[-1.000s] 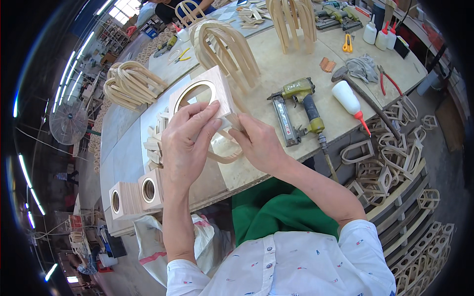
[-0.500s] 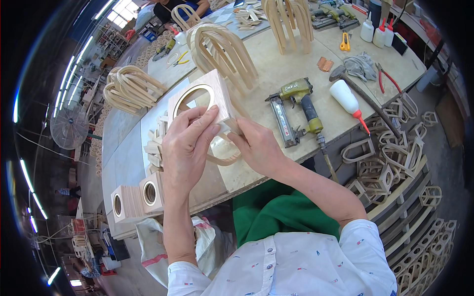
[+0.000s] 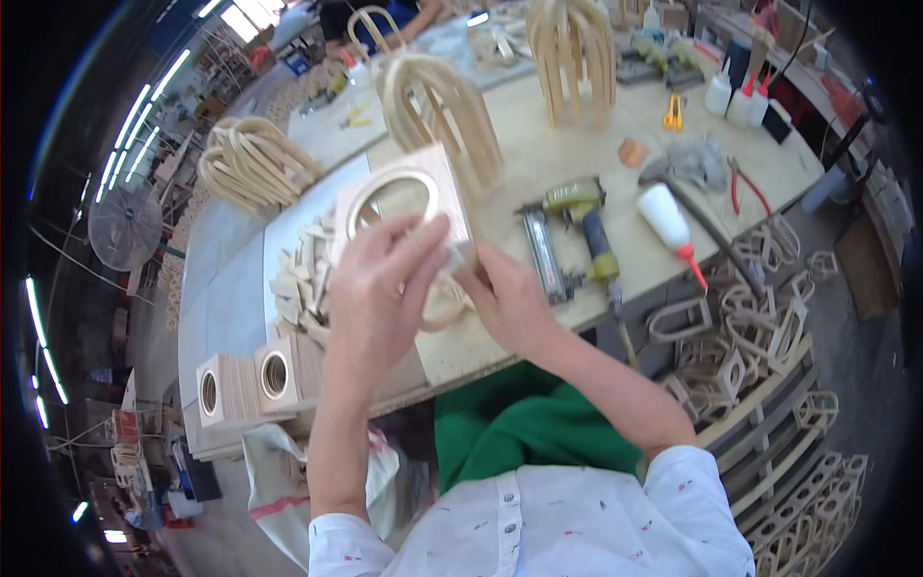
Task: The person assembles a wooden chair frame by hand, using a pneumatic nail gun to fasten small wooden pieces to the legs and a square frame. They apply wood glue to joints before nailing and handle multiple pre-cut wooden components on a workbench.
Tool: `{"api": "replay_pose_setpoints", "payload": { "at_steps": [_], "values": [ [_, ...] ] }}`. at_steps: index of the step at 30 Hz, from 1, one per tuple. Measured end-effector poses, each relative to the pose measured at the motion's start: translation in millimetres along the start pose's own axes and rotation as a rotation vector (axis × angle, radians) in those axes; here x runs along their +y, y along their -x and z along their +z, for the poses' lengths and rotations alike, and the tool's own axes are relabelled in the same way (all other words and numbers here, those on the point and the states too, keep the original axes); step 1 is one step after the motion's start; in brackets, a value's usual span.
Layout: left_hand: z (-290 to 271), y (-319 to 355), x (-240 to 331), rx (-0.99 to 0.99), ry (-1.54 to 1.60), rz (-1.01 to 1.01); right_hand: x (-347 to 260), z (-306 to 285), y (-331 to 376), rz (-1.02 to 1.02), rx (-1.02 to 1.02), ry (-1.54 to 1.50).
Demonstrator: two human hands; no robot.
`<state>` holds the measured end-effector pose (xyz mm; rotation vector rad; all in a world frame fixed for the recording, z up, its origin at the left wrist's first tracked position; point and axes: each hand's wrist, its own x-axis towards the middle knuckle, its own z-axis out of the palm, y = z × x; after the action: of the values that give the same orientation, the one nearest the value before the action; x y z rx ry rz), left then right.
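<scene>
Both my hands hold a pale square wooden panel with a round hole (image 3: pixel 442 178) above the table's near side. My left hand (image 3: pixel 375 288) is closed on its near edge, blurred by motion, fingers near the hole. At the panel's right corner, my right hand (image 3: pixel 510 296) grips with thumb and bent fingers. Below the panel a curved wooden strip (image 3: pixel 444 313) shows partly; whether it is joined to the panel I cannot tell. Right of my hands a green nail gun (image 3: pixel 575 226) lies on the table, and beyond it a white glue bottle (image 3: pixel 663 213) with a red nozzle.
Stacked holed panels (image 3: pixel 288 370) stand at the table's near left, beside loose wood offcuts (image 3: pixel 300 284). Bent wooden loops (image 3: pixel 437 111) stand farther back. A hammer (image 3: pixel 707 226) and red-handled pliers (image 3: pixel 745 188) lie right. Wooden frames (image 3: pixel 760 327) are piled beyond the table edge. Another person sits opposite.
The view has shifted slightly. My left fingers have moved a little over the panel's near corner, while both hands keep hold of it.
</scene>
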<state>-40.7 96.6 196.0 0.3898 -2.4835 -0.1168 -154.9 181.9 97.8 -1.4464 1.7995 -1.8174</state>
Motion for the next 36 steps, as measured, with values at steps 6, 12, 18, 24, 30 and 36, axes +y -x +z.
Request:
{"api": "replay_pose_setpoints", "payload": {
  "at_steps": [6,12,18,24,30,36],
  "values": [
    [0.8,-5.6,5.0,0.030,0.029,0.015,-1.7,-12.2,-4.1,0.053,-0.106,0.033],
    [2.5,-2.4,5.2,0.081,-0.010,0.048,25.6,-86.6,-16.1,0.158,-0.048,0.063],
    [8.9,-7.3,5.7,0.110,0.011,0.065,117.0,-133.7,-19.5,0.578,-0.226,0.777],
    [6.7,-6.8,0.4,0.116,0.032,0.069,153.6,-113.5,-23.8,0.724,-0.053,0.487],
    [8.8,-8.5,-5.8,0.146,0.034,0.085,94.4,-131.5,-23.9,0.715,-0.062,-0.055],
    [11.0,-3.4,-5.0,0.121,0.056,0.072,-55.7,-162.1,-26.9,0.631,0.052,0.113]
  ]
}}
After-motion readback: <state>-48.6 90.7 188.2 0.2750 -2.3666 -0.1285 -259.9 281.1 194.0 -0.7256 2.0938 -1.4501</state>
